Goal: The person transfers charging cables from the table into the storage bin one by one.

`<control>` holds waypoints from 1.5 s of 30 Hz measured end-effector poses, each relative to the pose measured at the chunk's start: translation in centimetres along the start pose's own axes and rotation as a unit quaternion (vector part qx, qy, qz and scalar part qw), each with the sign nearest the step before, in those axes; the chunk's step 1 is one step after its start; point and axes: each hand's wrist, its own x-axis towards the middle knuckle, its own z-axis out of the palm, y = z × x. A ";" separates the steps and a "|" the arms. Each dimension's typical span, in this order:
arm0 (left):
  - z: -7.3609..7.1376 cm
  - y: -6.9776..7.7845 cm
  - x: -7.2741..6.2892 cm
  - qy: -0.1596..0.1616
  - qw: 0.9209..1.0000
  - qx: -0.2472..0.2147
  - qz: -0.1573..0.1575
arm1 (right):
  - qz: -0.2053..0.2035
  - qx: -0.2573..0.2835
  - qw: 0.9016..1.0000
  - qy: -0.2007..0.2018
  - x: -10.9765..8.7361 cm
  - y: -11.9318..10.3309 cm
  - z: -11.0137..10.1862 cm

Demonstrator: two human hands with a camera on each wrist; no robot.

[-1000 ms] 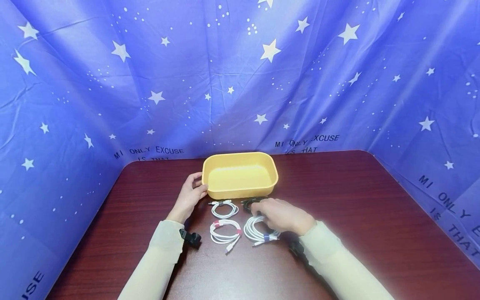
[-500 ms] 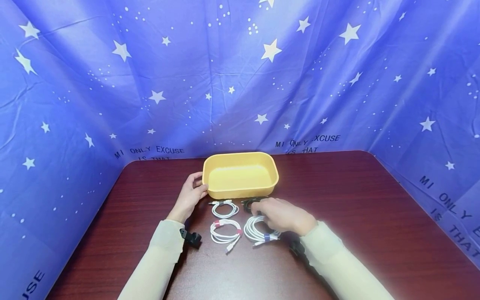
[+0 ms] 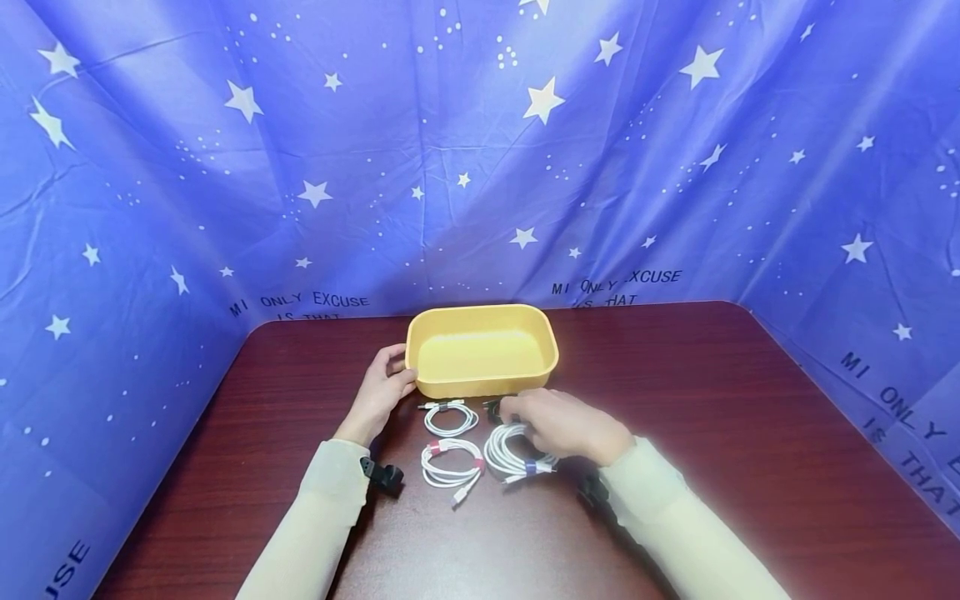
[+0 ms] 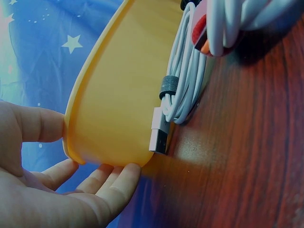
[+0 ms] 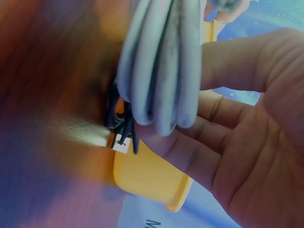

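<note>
In the head view my left hand (image 3: pixel 378 392) steadies the left end of a yellow box (image 3: pixel 487 389). In the left wrist view its fingers (image 4: pixel 126 183) lie fairly straight against the outside of the box. My right hand (image 3: pixel 566 425) reaches over a white cable coil (image 3: pixel 506 458) with a blue tie. Its fingertips are by a black cable (image 3: pixel 492 410) in front of the box. In the right wrist view the white strands (image 5: pixel 164 71) hide the fingertips, so what they grip cannot be told. The black cable shows a metal USB plug (image 5: pixel 121 142).
A small white cable coil (image 3: pixel 450 419) with a dark tie lies in front of the box. Nearer is another white cable coil (image 3: pixel 452 465) with red ties. All rest on a dark red wooden table (image 3: pixel 300 358), with a blue starry curtain (image 3: pixel 480 150) behind.
My right hand has shifted slightly away from me and left over the black cable. The blue-tied white coil has slid slightly the same way. My left hand and the box stay put.
</note>
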 end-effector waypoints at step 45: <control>-0.1 -0.2 0.3 0.003 1.000 -0.015 0.013 | -0.038 -0.033 0.998 0.030 4.6 0.5 -3.8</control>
